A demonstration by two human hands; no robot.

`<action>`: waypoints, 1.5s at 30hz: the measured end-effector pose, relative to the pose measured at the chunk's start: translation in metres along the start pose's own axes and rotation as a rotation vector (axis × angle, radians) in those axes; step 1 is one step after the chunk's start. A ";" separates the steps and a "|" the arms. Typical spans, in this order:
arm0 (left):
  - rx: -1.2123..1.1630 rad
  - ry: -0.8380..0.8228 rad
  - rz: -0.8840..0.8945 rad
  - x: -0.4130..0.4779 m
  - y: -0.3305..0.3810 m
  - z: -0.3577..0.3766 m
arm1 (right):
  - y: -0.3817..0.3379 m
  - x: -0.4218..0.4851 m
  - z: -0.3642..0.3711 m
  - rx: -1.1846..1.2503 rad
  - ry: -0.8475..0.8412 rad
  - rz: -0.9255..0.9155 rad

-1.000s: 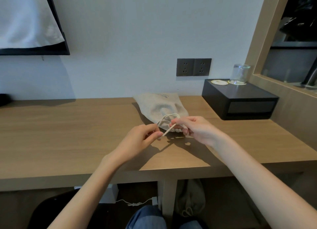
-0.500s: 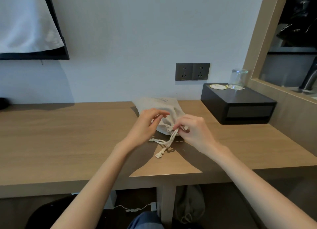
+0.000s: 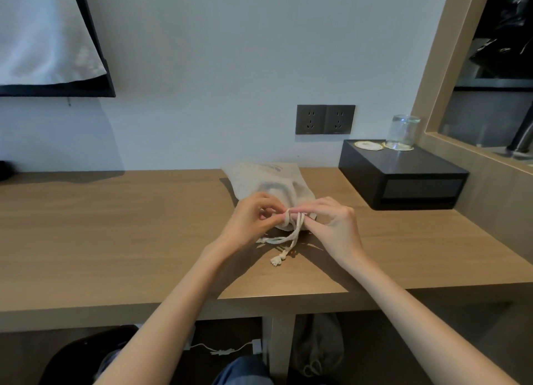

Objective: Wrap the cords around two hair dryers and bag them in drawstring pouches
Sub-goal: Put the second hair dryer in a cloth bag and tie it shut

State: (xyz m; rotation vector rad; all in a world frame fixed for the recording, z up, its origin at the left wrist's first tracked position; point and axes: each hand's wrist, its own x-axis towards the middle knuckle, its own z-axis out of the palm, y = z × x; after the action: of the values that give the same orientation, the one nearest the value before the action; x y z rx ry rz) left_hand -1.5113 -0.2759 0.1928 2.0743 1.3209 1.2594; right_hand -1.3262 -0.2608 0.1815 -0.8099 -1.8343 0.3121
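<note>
A long light-brown wooden desk carries a filled beige cloth drawstring pouch lying toward its back edge, right of centre, near a black rectangular box at the back right corner. At the pouch's gathered mouth, the left hand and right hand each pinch the cream braided drawstring, whose knotted tails trail toward the front edge. The step appears to be tying the pouch shut; next likely calls for pulling a loop through and tightening.

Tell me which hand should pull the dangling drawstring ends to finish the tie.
Probably the left hand: the drawstring ends trail toward its side on the desk, while the right hand pinches the loop at the pouch mouth.
</note>
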 end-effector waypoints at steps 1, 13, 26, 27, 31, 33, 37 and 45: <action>0.027 0.024 0.005 -0.001 0.000 0.000 | -0.001 0.000 -0.002 0.006 -0.047 0.032; 0.214 0.162 -0.127 -0.033 -0.024 -0.013 | 0.015 -0.011 -0.029 0.164 -0.098 0.636; -0.078 0.182 -0.142 -0.020 -0.012 0.018 | 0.003 0.014 -0.037 0.706 -0.005 0.801; -0.051 0.167 -0.105 -0.019 -0.010 0.019 | 0.004 0.016 -0.036 0.770 0.014 0.825; 0.198 0.097 0.002 -0.016 -0.012 0.025 | 0.013 0.018 -0.034 0.768 0.134 0.878; 0.329 0.108 -0.002 -0.016 -0.012 0.028 | 0.015 0.016 -0.037 0.590 0.146 0.892; 0.474 0.180 0.068 -0.013 -0.008 0.031 | 0.020 0.010 -0.043 0.232 0.084 0.882; 0.503 0.241 0.100 -0.008 -0.009 0.035 | 0.011 -0.010 -0.040 -0.126 -0.361 0.444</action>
State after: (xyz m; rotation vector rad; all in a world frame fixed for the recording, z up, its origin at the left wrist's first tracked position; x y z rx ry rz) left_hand -1.4880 -0.2735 0.1636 2.4003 1.8157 1.3590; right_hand -1.2837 -0.2659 0.1842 -1.3201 -2.0058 0.6655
